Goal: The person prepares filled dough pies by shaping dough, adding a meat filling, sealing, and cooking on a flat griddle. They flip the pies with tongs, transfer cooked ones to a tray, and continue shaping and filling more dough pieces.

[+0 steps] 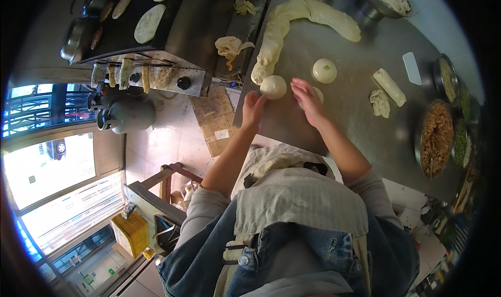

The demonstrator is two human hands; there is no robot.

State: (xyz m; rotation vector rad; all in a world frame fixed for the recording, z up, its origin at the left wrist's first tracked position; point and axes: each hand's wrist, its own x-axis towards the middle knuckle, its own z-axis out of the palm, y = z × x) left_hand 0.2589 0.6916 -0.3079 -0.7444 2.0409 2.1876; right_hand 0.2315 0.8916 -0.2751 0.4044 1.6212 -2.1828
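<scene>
A smooth round dough ball (273,87) sits on the steel worktable (352,136), close to its left edge. My left hand (253,108) is at its near left side, thumb and fingertips beside the dough and apparently touching it. My right hand (307,101) is a little to the right, fingers extended, with nothing in its grasp. It partly covers a second dough ball (319,95). Farther back rests a third ball (325,71) with a green spot on top. A long, thick dough rope (297,11) curves behind them, its near end next to the first ball.
Right of my hands lie a dough roll (390,87), a crumpled dough piece (379,103) and a white scraper (412,68). A bowl of brown filling (437,138) stands at the right edge. On the left is a griddle (121,30) with flatbreads; below it, a gas cylinder (131,115).
</scene>
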